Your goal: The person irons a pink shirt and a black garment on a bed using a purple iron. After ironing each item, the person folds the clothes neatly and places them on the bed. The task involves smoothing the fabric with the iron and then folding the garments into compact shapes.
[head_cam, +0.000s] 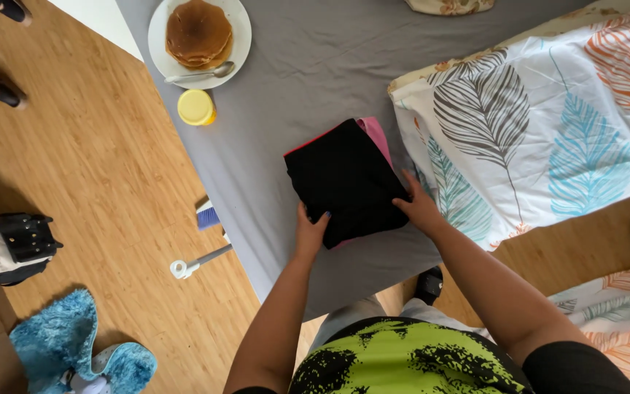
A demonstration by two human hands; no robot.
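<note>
A folded black garment [344,179] lies on top of folded pink and red cloth [375,133] on the grey bed sheet [308,80]. My left hand [310,232] grips the stack's near left edge, thumb on top. At the stack's near right corner, my right hand [421,208] presses flat on the black garment. Both hands sit at the near edge of the pile.
A white plate [240,25] with pancakes [198,33] and a spoon [205,73], plus a yellow-lidded jar [196,107], sit at the bed's far left. A leaf-print duvet [541,124] lies to the right. On the wood floor are a brush [202,241], a bag [9,244] and a blue rug [60,343].
</note>
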